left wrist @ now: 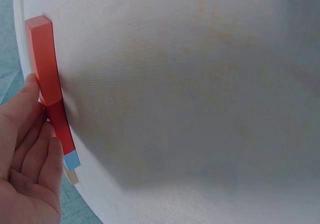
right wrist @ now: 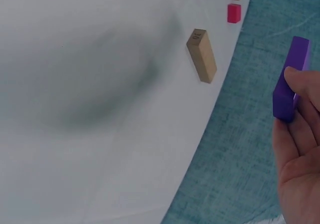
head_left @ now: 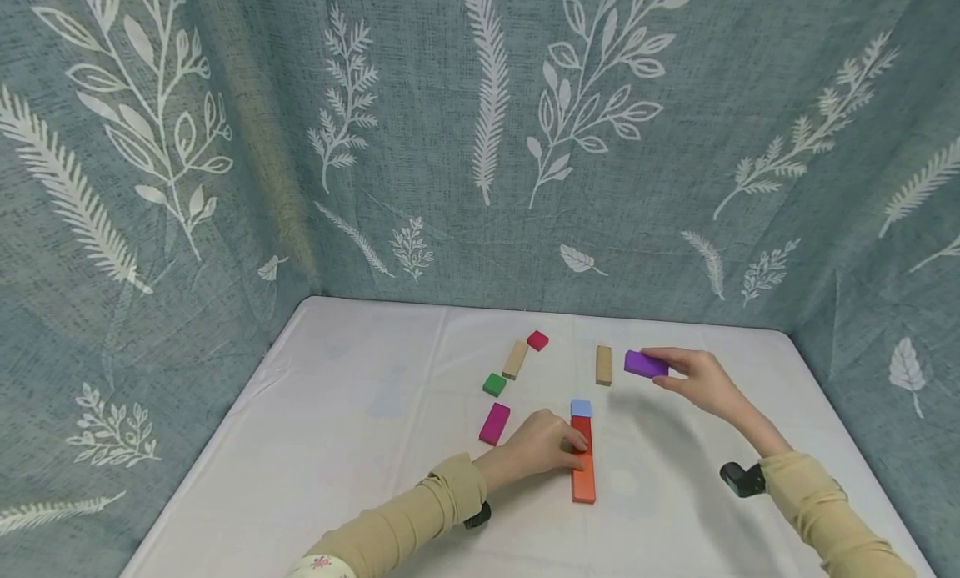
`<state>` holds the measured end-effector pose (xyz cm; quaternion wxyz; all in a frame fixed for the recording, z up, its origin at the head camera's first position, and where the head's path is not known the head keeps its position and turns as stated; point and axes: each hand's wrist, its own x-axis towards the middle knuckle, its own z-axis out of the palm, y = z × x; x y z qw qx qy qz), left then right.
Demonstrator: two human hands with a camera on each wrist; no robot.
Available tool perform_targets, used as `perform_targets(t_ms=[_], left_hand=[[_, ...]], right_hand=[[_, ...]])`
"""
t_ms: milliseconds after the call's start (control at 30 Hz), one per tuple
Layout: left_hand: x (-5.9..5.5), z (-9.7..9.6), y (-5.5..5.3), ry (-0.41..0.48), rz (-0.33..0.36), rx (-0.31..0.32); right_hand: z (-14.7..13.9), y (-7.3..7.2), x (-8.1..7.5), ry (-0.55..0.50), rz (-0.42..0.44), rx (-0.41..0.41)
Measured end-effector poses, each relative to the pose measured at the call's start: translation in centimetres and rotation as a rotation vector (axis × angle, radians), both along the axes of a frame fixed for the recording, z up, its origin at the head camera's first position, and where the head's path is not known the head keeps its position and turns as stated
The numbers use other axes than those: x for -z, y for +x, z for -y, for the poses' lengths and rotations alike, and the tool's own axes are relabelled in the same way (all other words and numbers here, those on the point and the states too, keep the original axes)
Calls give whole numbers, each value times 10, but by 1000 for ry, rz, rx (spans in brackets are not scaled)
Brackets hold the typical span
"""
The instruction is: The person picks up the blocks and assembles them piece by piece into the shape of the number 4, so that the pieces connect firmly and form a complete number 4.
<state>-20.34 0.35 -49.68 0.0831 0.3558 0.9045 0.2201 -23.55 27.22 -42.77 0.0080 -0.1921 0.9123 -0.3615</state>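
R arm comes in from the lower-right corner, tan R sleeve [head_left: 821, 503] ending nr the wrist; R hand [head_left: 701, 379] is raised over the white table [head_left: 375, 378], pointing left. Its grip is pinched on a purple block [head_left: 642, 364], thumb one side, fingers the other. Block is held by its right-hand end, approx. level in head view, rest of it sticking out left past the fingertips, up off the table. L arm reaches in from bottom centre, angled up + right, L sleeve [head_left: 420, 507] also tan; L hand [head_left: 543, 444] is low, w/ thumb + fingers loosely bent. L grip is relaxed, not wrapped round anything: thumb tip at the side of an orange block [head_left: 583, 489], fingers alongside a red block [head_left: 586, 426], on their left side. Can't tell if every fingertip touches. Orange, red + a light-blue block [head_left: 581, 408] lie end to end in a straight row, orange nearest the person, blue farthest. Purple block is up right of the row's far end, just right of a plain wood block [head_left: 603, 366] in head view. Magenta block [head_left: 494, 424] lies on the table left of the row, green block [head_left: 494, 384] just beyond it.
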Motion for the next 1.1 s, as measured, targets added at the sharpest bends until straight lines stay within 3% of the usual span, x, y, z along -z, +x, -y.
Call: perform_targets(t_ms=[667, 933, 1100], left_hand=[[0, -1, -1, 0, -3, 1], [-4, 0, 0, 10, -46, 25], [-3, -1, -1, -6, -34, 15]], right_hand=[[9, -6, 7, -12, 21, -86], [12, -8, 14, -2, -14, -111], [14, -8, 20, -7, -5, -125]])
